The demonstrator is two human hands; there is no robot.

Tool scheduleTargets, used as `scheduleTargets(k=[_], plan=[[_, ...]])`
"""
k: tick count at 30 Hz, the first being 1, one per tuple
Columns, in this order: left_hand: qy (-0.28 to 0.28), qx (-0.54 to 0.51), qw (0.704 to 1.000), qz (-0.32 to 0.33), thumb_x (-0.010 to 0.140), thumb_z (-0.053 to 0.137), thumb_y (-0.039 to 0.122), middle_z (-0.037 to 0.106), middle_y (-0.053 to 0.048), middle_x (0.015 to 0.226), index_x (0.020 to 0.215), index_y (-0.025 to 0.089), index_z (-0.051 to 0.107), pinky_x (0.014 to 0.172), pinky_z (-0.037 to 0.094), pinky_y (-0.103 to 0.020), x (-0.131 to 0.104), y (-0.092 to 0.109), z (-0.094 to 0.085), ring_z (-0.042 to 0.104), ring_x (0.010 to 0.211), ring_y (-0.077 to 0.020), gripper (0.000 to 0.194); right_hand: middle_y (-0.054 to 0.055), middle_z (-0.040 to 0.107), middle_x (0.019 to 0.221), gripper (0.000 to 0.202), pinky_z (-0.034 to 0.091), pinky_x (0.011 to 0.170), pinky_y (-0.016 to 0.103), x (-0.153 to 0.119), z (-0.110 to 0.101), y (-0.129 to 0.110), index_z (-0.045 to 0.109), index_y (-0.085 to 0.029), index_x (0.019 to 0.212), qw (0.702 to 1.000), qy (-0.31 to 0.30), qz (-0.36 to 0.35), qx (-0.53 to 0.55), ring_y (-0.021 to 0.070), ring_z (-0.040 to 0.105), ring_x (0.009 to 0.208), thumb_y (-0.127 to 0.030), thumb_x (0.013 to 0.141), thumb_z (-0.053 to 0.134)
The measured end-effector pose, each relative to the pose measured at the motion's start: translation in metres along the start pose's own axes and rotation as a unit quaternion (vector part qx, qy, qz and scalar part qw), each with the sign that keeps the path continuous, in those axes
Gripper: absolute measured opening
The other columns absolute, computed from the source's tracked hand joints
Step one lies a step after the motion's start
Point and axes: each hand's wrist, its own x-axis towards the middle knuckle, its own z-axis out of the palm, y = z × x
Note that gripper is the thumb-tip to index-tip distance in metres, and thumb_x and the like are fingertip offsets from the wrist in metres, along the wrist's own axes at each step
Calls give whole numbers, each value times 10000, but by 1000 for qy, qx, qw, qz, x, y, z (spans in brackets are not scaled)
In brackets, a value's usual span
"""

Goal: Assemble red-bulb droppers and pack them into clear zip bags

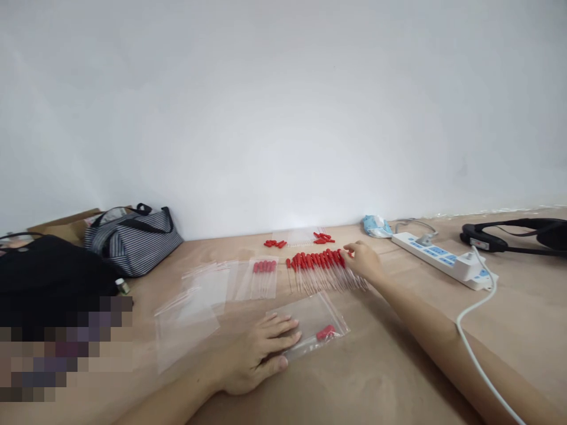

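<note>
My left hand (263,354) lies flat with fingers spread on the left edge of a clear zip bag (305,316). Red pieces (325,333) are inside that bag, near its right end. Beyond it is a row of red-topped clear droppers (316,260), side by side on the table. My right hand (359,258) is at the row's right end, its fingertips pinched on a red top. Left of the row lies a bag with several red-topped droppers (264,267). Flat clear bags (186,321) overlap farther left.
Small red pieces (324,238) lie near the wall. A blue-and-white packet (376,226), a white power strip (443,260) with a cable and a black headset (509,236) are at right. A striped bag (135,245), black cloth (53,277) and small bottle (121,286) are at left.
</note>
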Motion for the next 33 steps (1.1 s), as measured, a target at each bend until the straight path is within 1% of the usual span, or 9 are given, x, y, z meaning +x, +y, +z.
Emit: scheduleTargets(k=[3,8,13,16,18,20,24,29,33], plan=[[4,8,1000,8,879,376,356,300,-17,1371,1284,299,330,1037,173,-453,0,-3,2,247,1263,-217,411,115,596,904,272,381,678,280,10,12,-1,663,-162,837,999,8,38,1,201,571,791,-348,714,507],[3,9,1000,8,876,384,348,311,-20,1368,1282,301,338,1033,178,-459,0,-4,3,257,1259,-219,412,111,606,862,212,395,652,285,15,25,-1,651,-169,721,997,8,60,46,204,578,763,-338,679,531],[33,-14,999,1,849,432,329,359,-31,1348,1244,295,408,1016,227,-451,-3,-7,7,300,1237,-235,397,86,619,723,255,421,605,273,18,7,2,562,-129,806,988,19,70,137,180,589,682,-351,728,461],[97,-43,994,4,824,460,340,424,-46,1293,1184,268,477,980,311,-401,-3,-12,11,360,1190,-240,367,60,608,724,295,432,562,249,5,-12,3,457,-132,938,976,42,75,199,143,581,627,-369,774,391],[146,-52,988,4,836,432,343,502,-58,1200,1123,241,523,953,345,-373,-2,-15,12,426,1123,-229,318,20,585,676,314,417,478,240,-13,-22,3,405,-161,955,955,44,79,282,127,545,525,-411,766,405],[168,-54,984,-10,850,406,337,548,-59,1124,1081,227,546,926,371,-356,0,-16,13,479,1054,-212,292,-18,546,625,319,390,416,232,-32,-24,2,391,-192,909,924,36,86,371,112,496,452,-454,737,450],[135,-41,990,-21,817,479,342,532,-46,1174,1119,238,524,935,368,-359,2,-15,13,470,1079,-208,322,-46,501,605,313,378,386,218,-60,-15,3,378,-215,842,888,10,110,447,90,460,424,-476,710,489],[129,-38,990,-30,810,489,331,525,-31,1204,1148,257,510,958,348,-390,1,-13,15,441,1126,-214,347,-46,504,607,303,406,395,222,-72,-1,-2,371,-224,822,857,-22,164,488,93,486,440,-460,701,518],[123,-29,990,-67,799,497,370,482,-34,1252,1209,268,451,975,320,-421,-1,-15,16,402,1164,-237,425,-40,538,623,325,468,488,242,-85,0,-14,366,-224,786,805,-81,186,558,107,558,509,-439,675,584]])
